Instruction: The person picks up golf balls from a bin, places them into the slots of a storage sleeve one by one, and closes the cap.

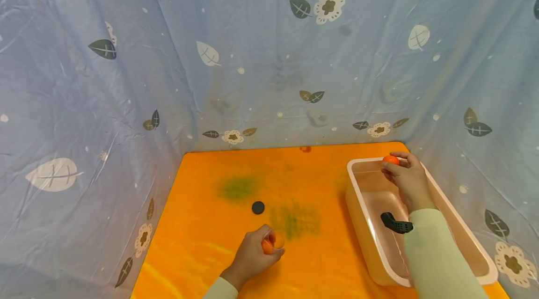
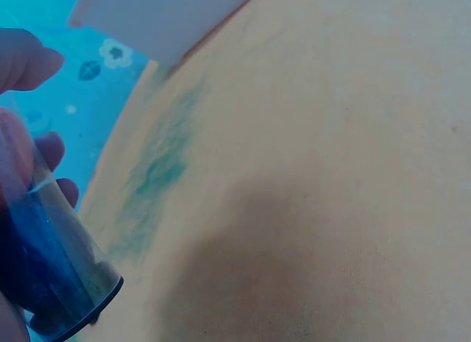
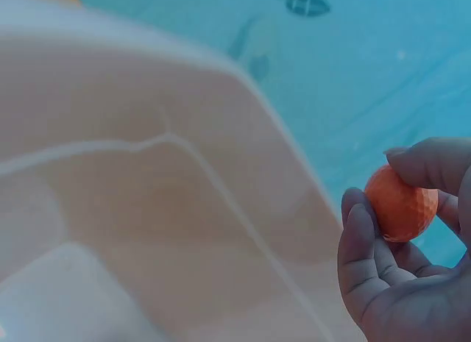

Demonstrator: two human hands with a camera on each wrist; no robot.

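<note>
My left hand (image 1: pixel 249 261) grips a clear plastic tube (image 2: pixel 70 246) low over the orange tabletop. Something orange shows at the tube in the head view; what lies inside is hard to make out. Just beyond that hand, a small black disc (image 1: pixel 258 207) lies flat on the table. My right hand (image 1: pixel 409 183) pinches an orange golf ball (image 3: pixel 401 206) between thumb and fingers. It is over the far end of a pale pink plastic bin (image 1: pixel 365 210), whose inside is partly hidden by the right arm.
The bin stands along the right side of the orange table (image 1: pixel 202 233), which has green stains. Blue leaf-and-flower curtains (image 1: pixel 269 55) close off the back and both sides. A black device (image 1: pixel 396 224) is fixed at the right wrist.
</note>
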